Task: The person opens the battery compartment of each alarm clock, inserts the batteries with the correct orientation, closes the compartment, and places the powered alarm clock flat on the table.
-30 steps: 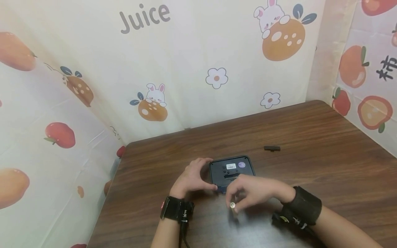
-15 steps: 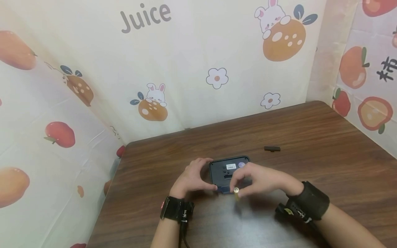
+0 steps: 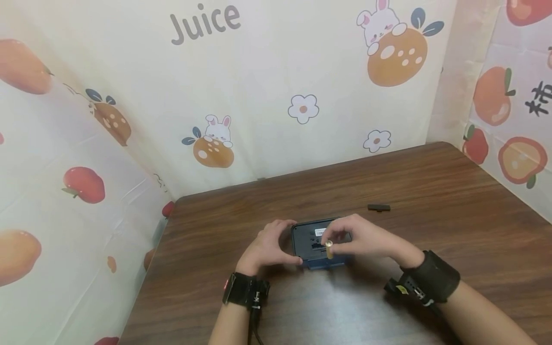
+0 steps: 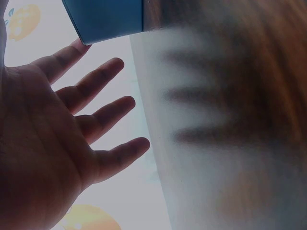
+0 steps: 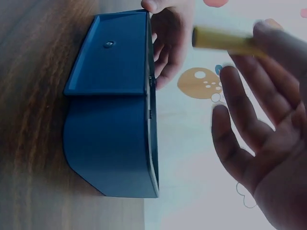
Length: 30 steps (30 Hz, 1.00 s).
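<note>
A blue box-shaped device (image 3: 305,244) with a black back panel lies back-up on the table, a white label and a narrow slot on its panel. My left hand (image 3: 273,243) holds its left end between thumb and index finger; in the left wrist view the other fingers spread free of the blue case (image 4: 108,19). Over the panel, my right hand (image 3: 364,239) pinches a gold-coloured battery (image 3: 329,250), one end facing the head camera. In the right wrist view the battery (image 5: 220,39) is apart from the case (image 5: 110,139). The right hand hides part of the panel.
A small black battery cover (image 3: 379,207) with a tab lies on the brown wooden table (image 3: 241,211), behind and right of the device. Fruit-printed curtains (image 3: 267,86) hang along the table's back and sides. Each wrist wears a strapped camera with a cable.
My right hand has moved the battery away from me, from in front of the device to over its panel. The left hand has stayed in place on the device.
</note>
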### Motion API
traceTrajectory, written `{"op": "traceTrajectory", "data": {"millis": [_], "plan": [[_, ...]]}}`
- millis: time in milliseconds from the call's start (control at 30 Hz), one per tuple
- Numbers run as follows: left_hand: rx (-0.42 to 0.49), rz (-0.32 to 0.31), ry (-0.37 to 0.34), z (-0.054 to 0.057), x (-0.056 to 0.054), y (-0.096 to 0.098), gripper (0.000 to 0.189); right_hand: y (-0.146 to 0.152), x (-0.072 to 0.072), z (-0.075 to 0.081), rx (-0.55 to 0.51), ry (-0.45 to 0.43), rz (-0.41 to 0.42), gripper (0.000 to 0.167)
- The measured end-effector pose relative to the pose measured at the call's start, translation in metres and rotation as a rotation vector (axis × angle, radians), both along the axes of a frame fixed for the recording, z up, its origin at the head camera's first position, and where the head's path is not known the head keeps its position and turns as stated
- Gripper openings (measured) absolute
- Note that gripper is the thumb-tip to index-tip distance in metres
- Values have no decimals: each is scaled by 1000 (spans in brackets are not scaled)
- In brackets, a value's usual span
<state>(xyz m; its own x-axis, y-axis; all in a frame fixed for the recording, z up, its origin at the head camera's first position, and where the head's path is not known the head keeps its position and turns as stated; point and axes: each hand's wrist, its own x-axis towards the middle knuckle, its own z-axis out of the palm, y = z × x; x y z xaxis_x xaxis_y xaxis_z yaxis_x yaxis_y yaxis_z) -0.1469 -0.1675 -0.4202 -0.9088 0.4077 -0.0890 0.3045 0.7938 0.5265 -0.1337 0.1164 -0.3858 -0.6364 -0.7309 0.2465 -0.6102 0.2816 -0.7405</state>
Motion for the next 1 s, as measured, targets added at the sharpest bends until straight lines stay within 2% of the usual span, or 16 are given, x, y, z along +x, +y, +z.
{"op": "traceTrajectory", "data": {"millis": [233,367,533,1000], "plan": [[-2,3,-3,0,0,0,91,-5,-2,-5,-20,27,-261,17],[-3,2,-6,0,0,0,91,-7,-3,-8,-29,49,-344,18],[4,6,-17,0,0,0,89,-8,-5,-11,-20,69,-362,17],[0,9,-16,-2,-1,0,88,-11,-6,-19,39,67,-313,17]]}}
